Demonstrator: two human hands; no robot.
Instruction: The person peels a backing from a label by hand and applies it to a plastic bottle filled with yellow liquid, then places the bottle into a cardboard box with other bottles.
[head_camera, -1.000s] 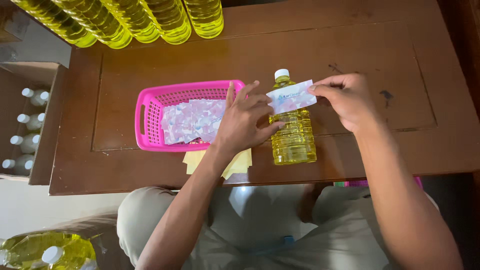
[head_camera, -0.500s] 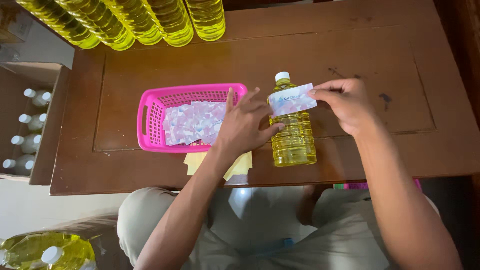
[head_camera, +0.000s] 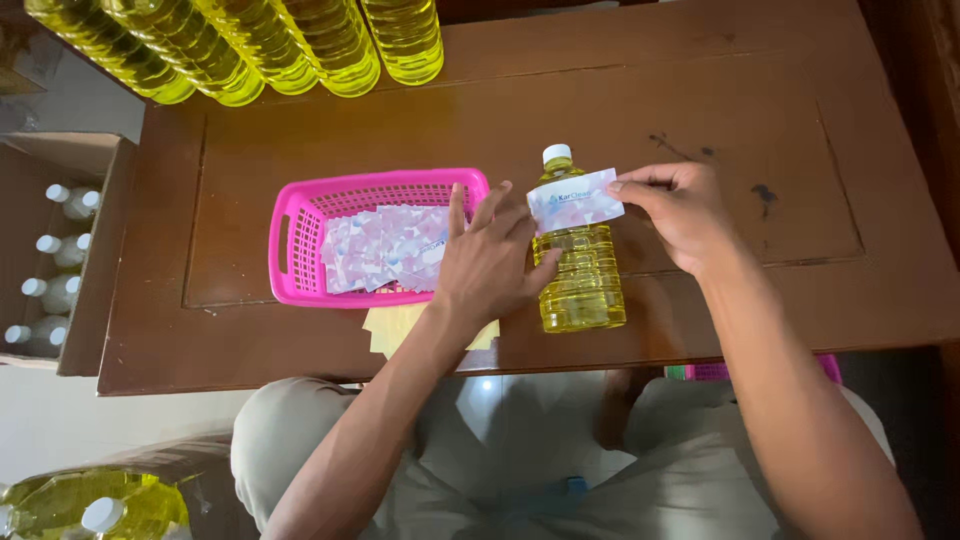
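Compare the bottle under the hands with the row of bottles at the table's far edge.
The near bottle stands alone, white cap showing, a label held against it by the right hand while the left hand steadies it. The far bottles are crowded together, untouched, tops cropped. All hold yellow liquid.

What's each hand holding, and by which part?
Right hand pinches the white-and-pink paper label by its right edge. Left hand steadies the clear plastic bottle of yellow oil, thumb against its side.

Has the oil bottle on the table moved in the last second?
No. The oil bottle stands in the same spot right of the pink basket, with the same gap between them.
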